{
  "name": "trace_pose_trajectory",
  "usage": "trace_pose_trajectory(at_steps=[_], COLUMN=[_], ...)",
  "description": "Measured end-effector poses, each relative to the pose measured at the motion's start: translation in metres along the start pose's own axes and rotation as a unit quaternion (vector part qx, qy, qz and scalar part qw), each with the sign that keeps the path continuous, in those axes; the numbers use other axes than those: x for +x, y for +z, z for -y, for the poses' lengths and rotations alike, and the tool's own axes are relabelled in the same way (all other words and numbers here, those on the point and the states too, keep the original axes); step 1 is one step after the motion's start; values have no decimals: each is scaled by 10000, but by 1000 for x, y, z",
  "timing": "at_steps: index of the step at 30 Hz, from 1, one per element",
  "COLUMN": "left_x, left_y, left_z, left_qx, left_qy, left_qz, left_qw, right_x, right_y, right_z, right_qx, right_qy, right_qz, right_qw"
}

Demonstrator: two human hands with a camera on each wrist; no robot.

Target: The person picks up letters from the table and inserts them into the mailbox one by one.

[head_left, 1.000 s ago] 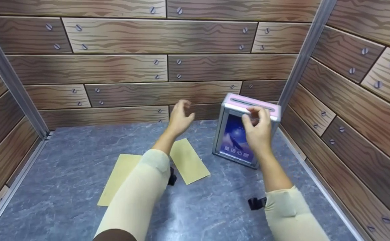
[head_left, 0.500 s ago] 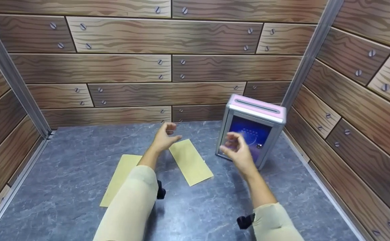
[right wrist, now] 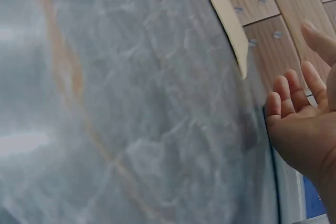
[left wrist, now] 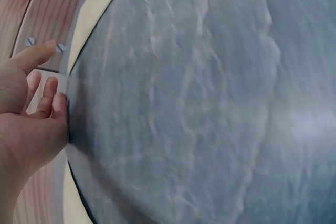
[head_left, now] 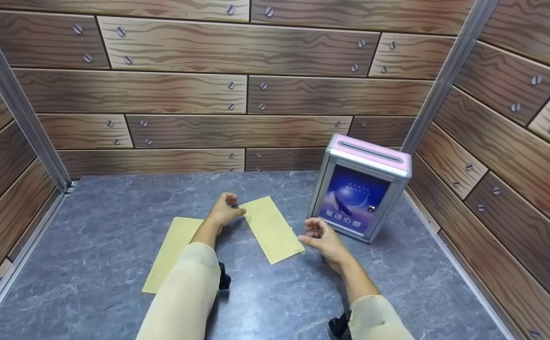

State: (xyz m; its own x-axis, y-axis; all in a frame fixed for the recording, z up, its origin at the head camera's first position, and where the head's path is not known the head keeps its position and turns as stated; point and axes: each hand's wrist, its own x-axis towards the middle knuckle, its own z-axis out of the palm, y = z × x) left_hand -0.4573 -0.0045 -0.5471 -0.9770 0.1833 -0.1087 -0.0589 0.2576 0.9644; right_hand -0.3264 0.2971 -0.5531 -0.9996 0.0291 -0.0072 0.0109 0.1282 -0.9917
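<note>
A flat yellow paper rectangle [head_left: 272, 231], which looks like an envelope, lies slanted mid-table. At its far left corner is my left hand [head_left: 222, 212], thumb at the edge and fingers loosely bent; I cannot tell if it touches. My right hand [head_left: 324, 243] hovers by the near right corner, fingers relaxed and nothing in them. In the right wrist view this hand [right wrist: 299, 116] stands apart from the yellow paper [right wrist: 231, 22]. A second yellow paper [head_left: 171, 257] lies to the left, partly hidden by my left forearm. The left wrist view shows the left hand [left wrist: 34, 119] holding nothing.
An upright metal-framed box [head_left: 388, 198] with a blue picture front, a small lock and a slotted pink top stands behind my right hand. Wood-patterned walls [head_left: 185, 94] enclose the grey marbled table [head_left: 114, 203] at the back and sides.
Both hands have come down and nearer: the left to the middle paper's far left corner, the right away from the box front to that paper's right side. The papers and box stay put.
</note>
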Motion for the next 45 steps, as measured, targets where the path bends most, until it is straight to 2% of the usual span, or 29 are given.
trace_pose_trajectory(at_steps=[5,9,13,16,20,24,29,33,35,39,42,45], left_x=[-2,-4,-5,-5,-4,-2,1,3,3,5,5,3], left_y=[1,4,8,11,14,13,9,7,7,5,3,0], left_z=[-1,-3,-3,-3,-3,-4,-3,-1,1,7,9,9], left_qx=[148,777,1785,2326,2657,2765,2664,2422,2182,1414,972,792], left_qy=[-33,2,84,156,172,158,80,131,135,103,122,98], left_qz=[56,-3,-21,51,221,327,324,283,291,419,451,407], left_qw=[9999,9970,9839,9724,9637,9603,9633,9697,9754,9890,9942,9960], right_x=[0,0,-2,-4,-4,-2,2,3,2,1,1,1], right_y=[-2,3,9,12,14,15,17,19,20,21,22,23], right_z=[-3,-2,-3,-6,-9,-9,-8,-7,-7,-6,-6,-5], right_qx=[-511,-1064,-1503,-1701,-1977,-2108,-2131,-2175,-2207,-2266,-2298,-2347], right_qy=[146,279,353,349,369,339,388,338,307,287,292,280], right_qz=[265,349,256,143,72,109,189,198,210,223,246,277], right_qw=[9982,9933,9877,9847,9795,9769,9761,9753,9746,9733,9725,9713])
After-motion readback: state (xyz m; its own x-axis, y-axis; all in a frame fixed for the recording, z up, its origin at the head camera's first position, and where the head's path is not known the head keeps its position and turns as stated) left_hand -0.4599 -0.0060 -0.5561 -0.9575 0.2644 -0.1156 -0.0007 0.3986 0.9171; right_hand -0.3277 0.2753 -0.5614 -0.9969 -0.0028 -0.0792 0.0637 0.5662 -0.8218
